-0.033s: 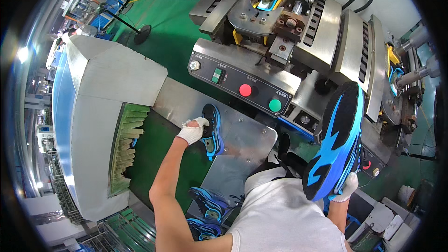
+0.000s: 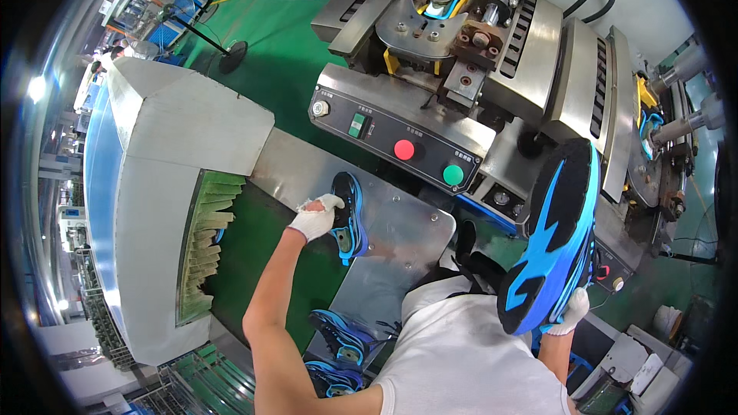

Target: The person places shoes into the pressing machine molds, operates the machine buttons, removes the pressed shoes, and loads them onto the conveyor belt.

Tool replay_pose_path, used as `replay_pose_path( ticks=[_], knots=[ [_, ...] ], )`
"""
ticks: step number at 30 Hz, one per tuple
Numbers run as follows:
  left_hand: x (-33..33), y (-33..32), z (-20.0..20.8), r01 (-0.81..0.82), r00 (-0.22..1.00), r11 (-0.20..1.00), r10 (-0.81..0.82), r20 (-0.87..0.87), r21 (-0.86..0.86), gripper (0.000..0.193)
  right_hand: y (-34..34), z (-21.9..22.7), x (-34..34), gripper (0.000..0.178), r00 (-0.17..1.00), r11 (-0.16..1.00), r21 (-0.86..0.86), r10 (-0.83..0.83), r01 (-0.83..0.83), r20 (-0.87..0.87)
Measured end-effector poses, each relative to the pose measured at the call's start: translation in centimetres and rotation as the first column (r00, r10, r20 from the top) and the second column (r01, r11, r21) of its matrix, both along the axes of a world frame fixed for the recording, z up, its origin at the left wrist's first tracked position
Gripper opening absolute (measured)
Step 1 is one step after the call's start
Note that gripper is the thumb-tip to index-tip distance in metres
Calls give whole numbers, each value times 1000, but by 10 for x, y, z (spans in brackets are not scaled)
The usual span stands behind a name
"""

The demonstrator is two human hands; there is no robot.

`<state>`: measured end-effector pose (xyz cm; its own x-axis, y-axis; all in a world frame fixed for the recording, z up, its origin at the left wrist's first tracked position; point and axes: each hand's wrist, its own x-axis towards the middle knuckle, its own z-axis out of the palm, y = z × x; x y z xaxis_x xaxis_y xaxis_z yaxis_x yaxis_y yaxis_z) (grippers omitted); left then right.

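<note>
- Currently, the right hand in a white knit glove [image 2: 570, 312] has its fingers clamped on the raised black, blue and purple sports shoe [image 2: 555, 238], near its lower end, sole facing the camera; some fingers hidden.
- Left hand, white-gloved too [image 2: 314, 221]: fingers curled together, touching the black-and-blue shoe on the table [image 2: 352, 219]; can't tell if pinched on it.
- That shoe sits opening-up near the left edge of the grey steel tabletop [image 2: 400, 234]; best steadied, not pushed outward.
- Raised one: I'd hold firmly, fingers off the sole, clear of the brushed-steel press machine [image 2: 530, 54]; depth unclear.
</note>
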<state>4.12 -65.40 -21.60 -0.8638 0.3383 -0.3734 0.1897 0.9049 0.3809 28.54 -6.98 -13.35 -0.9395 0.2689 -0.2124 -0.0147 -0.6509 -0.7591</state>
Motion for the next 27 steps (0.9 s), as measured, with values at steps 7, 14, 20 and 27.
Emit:
replay_pose_path(
  ticks=[7,14,20,27],
  knots=[
    [33,-14,4,134,991,984,-132,-24,115,32,-94,84,-51,80,976,952,-226,181,-204,-119],
    [1,-8,8,79,973,992,-98,210,93,24,-62,29,-19,51,996,985,-174,29,-14,85],
    [1,-18,9,-16,974,993,-11,228,115,27,-72,23,-16,31,975,986,-143,-51,83,215],
    [18,21,4,-8,983,993,29,-180,115,37,-75,48,-23,6,996,984,-166,-48,60,74]
  ],
)
